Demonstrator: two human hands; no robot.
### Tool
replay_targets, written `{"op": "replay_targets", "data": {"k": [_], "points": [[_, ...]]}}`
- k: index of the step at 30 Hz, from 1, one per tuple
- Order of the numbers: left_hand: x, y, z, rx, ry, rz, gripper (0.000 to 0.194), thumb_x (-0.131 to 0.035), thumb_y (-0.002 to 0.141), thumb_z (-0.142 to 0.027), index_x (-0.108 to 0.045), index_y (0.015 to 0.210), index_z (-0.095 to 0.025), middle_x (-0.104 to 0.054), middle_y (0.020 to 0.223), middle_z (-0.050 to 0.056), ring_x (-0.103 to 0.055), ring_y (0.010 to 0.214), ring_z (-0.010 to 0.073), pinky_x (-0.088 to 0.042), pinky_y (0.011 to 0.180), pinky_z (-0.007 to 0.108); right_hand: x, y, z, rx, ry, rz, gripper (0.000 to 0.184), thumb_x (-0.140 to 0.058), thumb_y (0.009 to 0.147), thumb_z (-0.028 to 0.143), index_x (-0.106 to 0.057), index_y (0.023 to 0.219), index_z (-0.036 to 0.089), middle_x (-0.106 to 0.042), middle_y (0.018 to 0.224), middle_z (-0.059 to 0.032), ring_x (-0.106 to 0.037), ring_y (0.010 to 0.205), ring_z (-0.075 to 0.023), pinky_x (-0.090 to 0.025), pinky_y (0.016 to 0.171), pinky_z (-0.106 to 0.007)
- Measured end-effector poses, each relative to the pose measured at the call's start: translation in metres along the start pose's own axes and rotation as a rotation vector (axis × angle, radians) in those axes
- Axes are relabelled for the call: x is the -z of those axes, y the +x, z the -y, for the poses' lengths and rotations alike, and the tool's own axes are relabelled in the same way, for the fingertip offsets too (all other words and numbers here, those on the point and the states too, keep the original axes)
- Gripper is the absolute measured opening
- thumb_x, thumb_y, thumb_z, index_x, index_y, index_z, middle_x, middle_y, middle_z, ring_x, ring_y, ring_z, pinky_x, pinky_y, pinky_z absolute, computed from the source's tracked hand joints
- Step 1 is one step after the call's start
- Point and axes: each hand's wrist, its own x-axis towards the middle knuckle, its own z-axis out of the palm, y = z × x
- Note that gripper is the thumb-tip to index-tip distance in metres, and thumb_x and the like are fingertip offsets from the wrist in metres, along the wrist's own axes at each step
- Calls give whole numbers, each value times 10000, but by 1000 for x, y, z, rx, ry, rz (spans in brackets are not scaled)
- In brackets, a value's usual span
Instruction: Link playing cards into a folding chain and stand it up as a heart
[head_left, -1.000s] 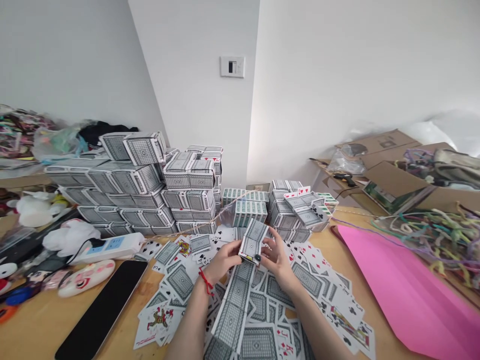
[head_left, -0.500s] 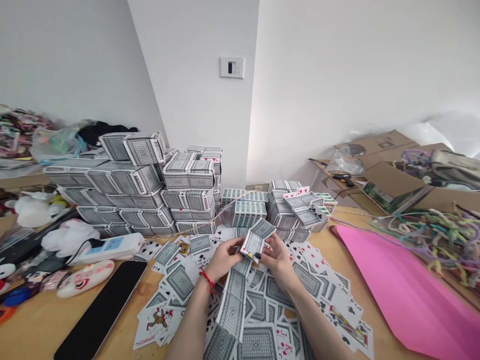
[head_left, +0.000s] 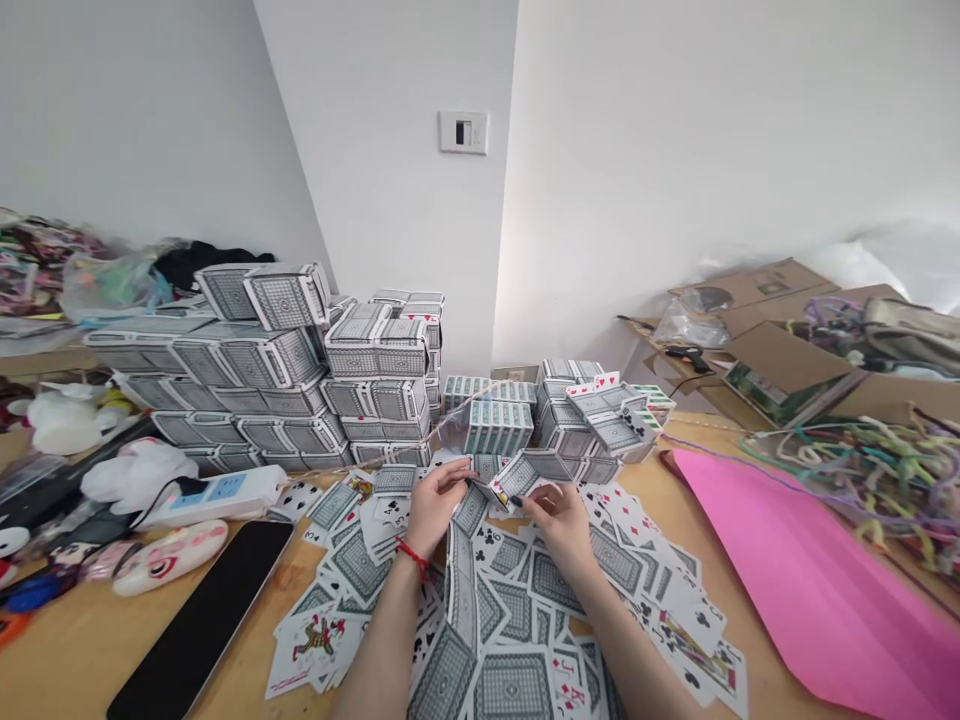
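Observation:
A strip of joined, folded playing cards (head_left: pixel 462 590) runs from between my hands down toward the table's front edge, grey patterned backs showing. My left hand (head_left: pixel 436 508), red cord at the wrist, pinches the strip near its far end. On the other side, my right hand (head_left: pixel 559 515) grips a folded playing card (head_left: pixel 517 474) between thumb and fingers, at that same end. Whether this card is joined to the strip is hard to make out. Loose playing cards (head_left: pixel 516 690) lie spread beneath both forearms, some face up.
Stacked card blocks (head_left: pixel 292 300) stand behind on the left, with smaller card stacks (head_left: pixel 566 420) and green-white packs (head_left: pixel 499 428) at centre. A black phone (head_left: pixel 202 620) and white power strip (head_left: pixel 225 495) lie left. Pink paper (head_left: pixel 795 570) and a cardboard box (head_left: pixel 795 350) are right.
The folded card has tilted lower and flatter, and the strip's far end has swung left. My left fingers have shifted up along it, and my right hand has turned slightly.

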Motion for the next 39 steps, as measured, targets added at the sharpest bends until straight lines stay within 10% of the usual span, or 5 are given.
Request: {"op": "replay_targets", "data": {"k": [31,39], "points": [[-4,-10,-14,-157,201,189,243,-567,653,-143,-696,856,-175,-684,950,62,-598,917,211,-430,854,322,5,-2,7,88,-426,17,244,-541,732,380,-576,882,192,-642,775,-56,-606,703,-217,-506,675,-361],[-11,-15,-24,-184,252,173,250,-537,651,-121,-692,838,-181,-685,914,48,-599,887,202,-431,843,321,6,-5,10,67,-233,148,488,-543,699,230,-449,1178,225,-519,1176,-89,-562,989,-206,-490,789,-329]]}}
